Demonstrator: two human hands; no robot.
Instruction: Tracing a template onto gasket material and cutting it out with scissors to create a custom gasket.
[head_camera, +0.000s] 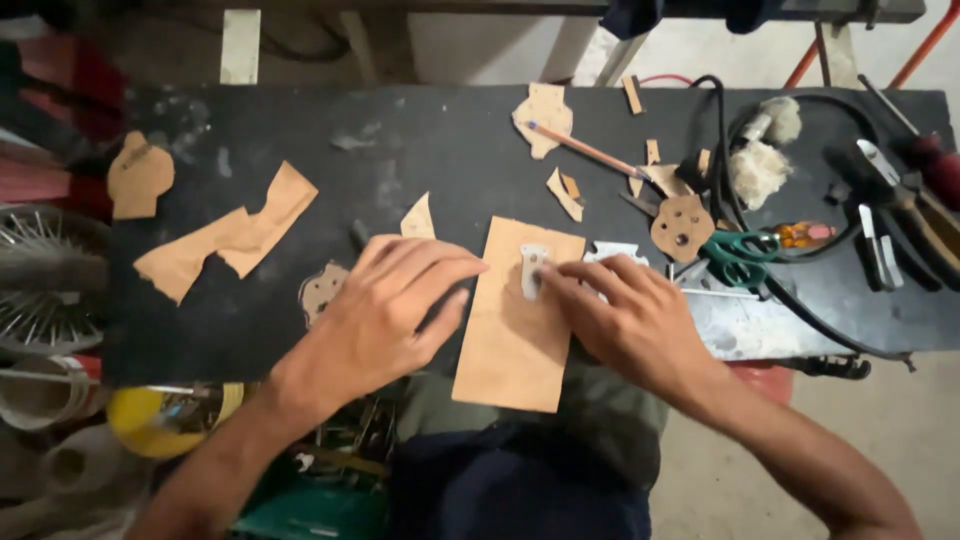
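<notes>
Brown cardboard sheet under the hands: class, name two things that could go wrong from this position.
The brown cardboard sheet overhangs the near edge of the black bench, so it might tip or slide if pressure eases. The right hand pins the small grey metal piece only with fingertips while the left hand presses the sheet's left edge; a nudge could shift the piece off position.

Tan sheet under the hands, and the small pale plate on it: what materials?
Tan sheet: likely thin cardboard or gasket paper; matte, flat, clean-cut edges. Small plate: probably metal; pale grey, slight sheen, holes. Right hand presses it; left hand steadies the sheet.
</notes>
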